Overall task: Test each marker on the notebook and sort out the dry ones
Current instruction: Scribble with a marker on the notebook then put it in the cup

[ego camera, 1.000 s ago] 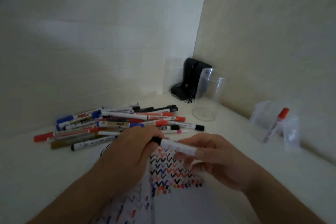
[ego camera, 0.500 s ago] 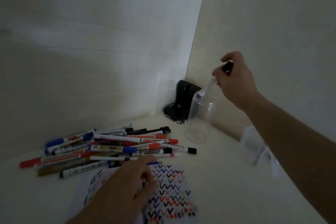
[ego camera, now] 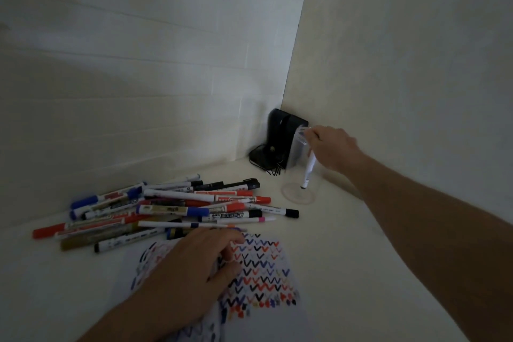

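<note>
1. Up at the desk's far corner, the right hand (ego camera: 334, 148) pinches the top of a white marker (ego camera: 308, 172) that stands nearly upright inside the clear cup (ego camera: 298, 175), its dark tip on or close to the cup's base.
2. Just behind the cup, a black device (ego camera: 280, 141) with a tangled cord sits against the wall corner.
3. Nearer the camera, the left hand (ego camera: 194, 266) rests palm down on the notebook (ego camera: 261, 272), fingers loosely curled and holding nothing that shows.
4. Rows of black, red and blue V-shaped test strokes cover the page just right of that hand.
5. Just beyond the left fingertips lies the pile of markers (ego camera: 177, 207), red, blue and black caps jumbled together, spreading leftward across the desk (ego camera: 347, 244), well apart from the cup.
</note>
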